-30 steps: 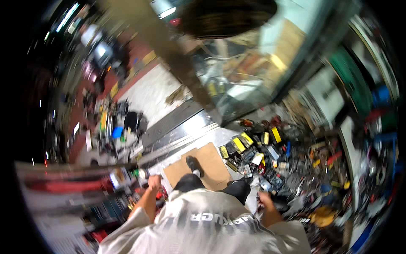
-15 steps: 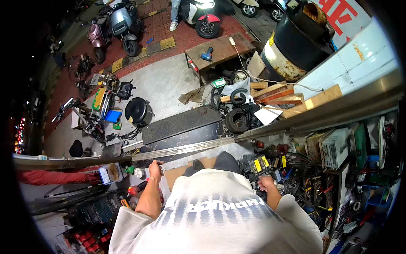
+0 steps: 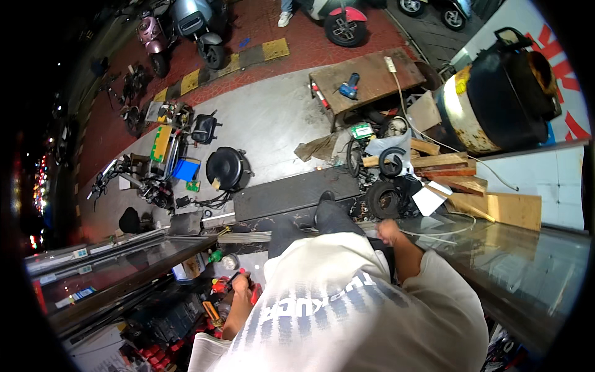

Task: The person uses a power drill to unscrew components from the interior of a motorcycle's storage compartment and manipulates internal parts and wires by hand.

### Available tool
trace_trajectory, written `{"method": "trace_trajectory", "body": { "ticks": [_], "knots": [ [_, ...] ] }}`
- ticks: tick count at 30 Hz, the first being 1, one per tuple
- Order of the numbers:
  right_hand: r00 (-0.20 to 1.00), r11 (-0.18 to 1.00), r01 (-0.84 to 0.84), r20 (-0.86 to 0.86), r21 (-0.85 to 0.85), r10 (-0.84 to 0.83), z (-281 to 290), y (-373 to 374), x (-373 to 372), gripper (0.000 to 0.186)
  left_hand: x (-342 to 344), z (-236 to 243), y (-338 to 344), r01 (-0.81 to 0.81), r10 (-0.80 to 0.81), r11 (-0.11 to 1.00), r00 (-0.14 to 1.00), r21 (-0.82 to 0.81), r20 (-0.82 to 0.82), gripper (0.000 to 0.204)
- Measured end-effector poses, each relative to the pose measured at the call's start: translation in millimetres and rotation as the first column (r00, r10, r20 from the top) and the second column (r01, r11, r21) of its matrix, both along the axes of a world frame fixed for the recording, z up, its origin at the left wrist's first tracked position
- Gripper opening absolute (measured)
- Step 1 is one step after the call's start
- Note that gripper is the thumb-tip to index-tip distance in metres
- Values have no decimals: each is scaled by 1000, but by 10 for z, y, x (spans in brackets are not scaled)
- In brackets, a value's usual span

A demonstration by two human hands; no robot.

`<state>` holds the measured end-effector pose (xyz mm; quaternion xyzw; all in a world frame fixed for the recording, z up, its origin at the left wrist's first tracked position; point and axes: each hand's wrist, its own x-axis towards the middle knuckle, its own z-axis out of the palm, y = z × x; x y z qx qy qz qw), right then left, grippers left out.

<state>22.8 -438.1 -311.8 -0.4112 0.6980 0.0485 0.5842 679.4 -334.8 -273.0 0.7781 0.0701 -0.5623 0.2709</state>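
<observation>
My left hand [image 3: 240, 284] hangs low at my left side with its fingers curled. A small dark shape shows at its fingers, too unclear to name. Red tools [image 3: 220, 286] and an orange-handled tool [image 3: 212, 310] lie just beyond it. My right hand [image 3: 388, 231] is held out ahead on the right, its fingers curled in and nothing visible in them. It is above the door track, nearest to a glass-topped counter [image 3: 527, 260]. One dark shoe [image 3: 326, 197] is forward by the grey ramp mat [image 3: 291, 192].
Ahead stand a round black stool [image 3: 227, 168] and a low bench [image 3: 372, 71] bearing a blue power drill [image 3: 349, 87]. Tyres [image 3: 382, 199] and wood planks [image 3: 446, 162] are heaped at right, below a large drum [image 3: 489, 102]. Scooters [image 3: 199, 31] are parked farther out. A glass counter [image 3: 130, 260] flanks my left.
I have moved forward and the view has turned. My left hand is now lower and nearer my body. My right hand has left the tool clutter and come forward to the doorway.
</observation>
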Motion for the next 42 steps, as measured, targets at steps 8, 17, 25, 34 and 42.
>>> {"method": "trace_trajectory", "body": {
  "ticks": [8,17,25,34,42],
  "knots": [
    [813,790,577,241,-210,-530,809,-3290,749,22,301,226,-1872,-152,139,982,984,-111,-116,22],
    [552,565,825,247,-18,-797,-53,-4968,799,23,707,-310,-5296,156,-198,964,962,-217,-189,28],
    [761,782,617,-186,-91,-622,-1668,-6361,701,39,829,589,-7329,586,-547,809,782,-53,298,28],
    [588,927,350,-739,-134,-329,-2692,-8233,-460,89,300,325,-8612,846,-977,168,73,507,201,24],
    [676,934,355,-700,34,-231,-2579,-8669,-529,82,-333,768,-9576,594,-894,442,348,672,281,39]
  ]
}}
